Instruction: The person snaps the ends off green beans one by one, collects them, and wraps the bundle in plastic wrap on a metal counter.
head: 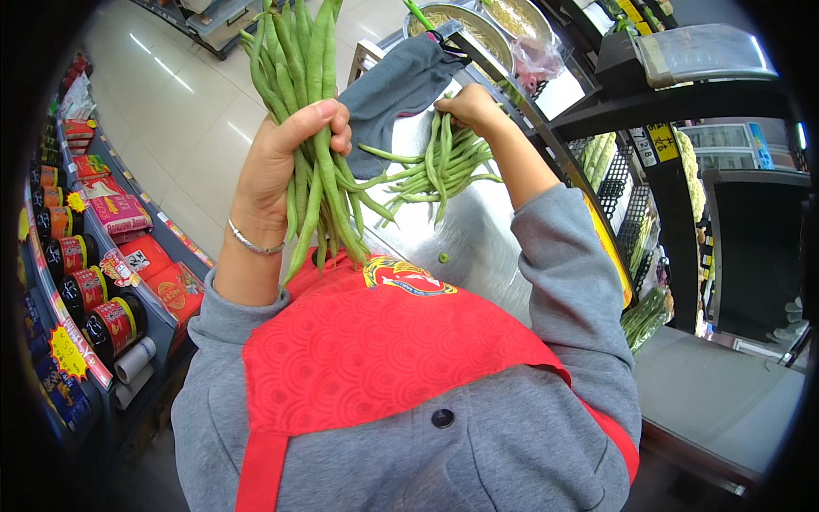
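Observation:
Raised above the red apron, my left hand [281,144] is closed around a thick bunch of long green beans [313,70]. Their ends stick out above the fist and hang below it. My right hand [472,109] is at the loose pile of green beans [416,182] on the metal counter [480,269]. Several beans [441,144] hang from its pinched fingers in front of the pile. A small green bean piece [443,257] lies on the bare metal nearer to me.
A grey cloth [400,89] drapes over the counter beyond the beans. Large metal bowls [409,29] of sprouts stand behind it. A black-framed vegetable rack [688,256] rises at right. Shelves with jars [115,326] and red packages [169,291] line the left side, across a tiled floor [192,128].

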`<move>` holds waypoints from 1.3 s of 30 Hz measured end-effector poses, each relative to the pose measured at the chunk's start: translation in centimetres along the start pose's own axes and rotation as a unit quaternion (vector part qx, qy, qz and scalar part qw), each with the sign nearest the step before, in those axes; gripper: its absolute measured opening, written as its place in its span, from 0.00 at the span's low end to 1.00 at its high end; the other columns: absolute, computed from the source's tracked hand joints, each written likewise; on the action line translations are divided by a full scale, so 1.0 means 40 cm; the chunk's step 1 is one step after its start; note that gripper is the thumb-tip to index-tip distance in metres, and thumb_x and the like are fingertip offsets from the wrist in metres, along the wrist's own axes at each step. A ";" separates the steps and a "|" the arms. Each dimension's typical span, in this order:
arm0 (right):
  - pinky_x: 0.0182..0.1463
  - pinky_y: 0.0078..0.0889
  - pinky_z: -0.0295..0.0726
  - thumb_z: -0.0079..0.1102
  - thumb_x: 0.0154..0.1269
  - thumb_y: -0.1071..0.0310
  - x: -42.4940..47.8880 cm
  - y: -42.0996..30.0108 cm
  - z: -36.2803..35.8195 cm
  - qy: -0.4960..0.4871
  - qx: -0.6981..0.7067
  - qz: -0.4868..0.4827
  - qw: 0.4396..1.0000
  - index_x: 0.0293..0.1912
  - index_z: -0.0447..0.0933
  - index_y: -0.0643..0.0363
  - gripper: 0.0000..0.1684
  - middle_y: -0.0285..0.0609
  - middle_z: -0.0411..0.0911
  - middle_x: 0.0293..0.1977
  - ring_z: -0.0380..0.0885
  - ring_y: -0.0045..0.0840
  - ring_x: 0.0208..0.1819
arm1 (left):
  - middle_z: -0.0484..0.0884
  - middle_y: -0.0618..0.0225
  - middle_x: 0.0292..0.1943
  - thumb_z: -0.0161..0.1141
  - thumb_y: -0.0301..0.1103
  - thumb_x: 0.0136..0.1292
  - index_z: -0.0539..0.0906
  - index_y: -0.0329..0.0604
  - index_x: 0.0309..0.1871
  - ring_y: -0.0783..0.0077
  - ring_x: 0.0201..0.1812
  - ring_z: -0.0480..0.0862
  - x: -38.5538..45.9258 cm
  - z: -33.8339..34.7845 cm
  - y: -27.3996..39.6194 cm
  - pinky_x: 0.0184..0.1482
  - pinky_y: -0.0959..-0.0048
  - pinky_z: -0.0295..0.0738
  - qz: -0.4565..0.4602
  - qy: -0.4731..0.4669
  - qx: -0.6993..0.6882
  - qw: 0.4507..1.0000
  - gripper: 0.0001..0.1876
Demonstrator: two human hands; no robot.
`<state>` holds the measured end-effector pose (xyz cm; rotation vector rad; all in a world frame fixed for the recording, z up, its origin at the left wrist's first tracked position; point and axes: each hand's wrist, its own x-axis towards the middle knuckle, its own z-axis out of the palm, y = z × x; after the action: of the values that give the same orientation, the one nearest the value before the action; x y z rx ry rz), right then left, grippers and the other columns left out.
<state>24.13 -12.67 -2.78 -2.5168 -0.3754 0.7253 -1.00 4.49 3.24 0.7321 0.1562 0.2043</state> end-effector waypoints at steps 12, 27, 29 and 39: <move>0.26 0.12 0.62 0.70 0.62 0.63 -0.383 -0.190 -0.238 -0.228 0.263 -0.285 0.893 0.39 0.81 0.59 0.11 0.26 0.76 0.24 0.69 0.07 0.24 | 0.85 0.55 0.47 0.63 0.33 0.63 0.81 0.29 0.50 0.69 0.46 0.84 0.036 0.067 -0.055 0.55 0.70 0.79 -0.067 -0.067 0.034 0.995 0.17; 0.44 0.16 0.77 0.62 0.69 0.68 -0.361 -0.230 -0.095 -0.036 0.319 -0.360 0.876 0.49 0.78 0.67 0.13 0.36 0.81 0.39 0.78 0.12 0.38 | 0.83 0.56 0.43 0.63 0.30 0.64 0.73 0.36 0.58 0.66 0.41 0.86 0.012 0.136 -0.101 0.41 0.68 0.86 -0.129 -0.076 -0.086 0.985 0.21; 0.42 0.20 0.77 0.64 0.66 0.65 -0.360 -0.234 -0.084 0.042 0.233 -0.383 0.893 0.48 0.78 0.66 0.16 0.38 0.81 0.36 0.78 0.16 0.36 | 0.84 0.60 0.39 0.63 0.27 0.63 0.74 0.37 0.55 0.70 0.38 0.86 0.009 0.139 -0.107 0.38 0.72 0.84 -0.137 -0.044 -0.111 0.983 0.18; 0.29 0.26 0.70 0.63 0.67 0.60 -0.379 -0.215 -0.167 0.068 0.118 -0.362 0.922 0.37 0.76 0.66 0.16 0.40 0.74 0.23 0.72 0.18 0.26 | 0.85 0.60 0.41 0.65 0.28 0.63 0.79 0.34 0.46 0.69 0.38 0.87 0.018 0.140 -0.095 0.40 0.71 0.84 -0.122 -0.019 -0.097 0.988 0.11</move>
<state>14.36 -13.79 13.06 -1.9599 -1.0247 0.2729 1.40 -1.72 4.73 0.5175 0.1858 -0.0286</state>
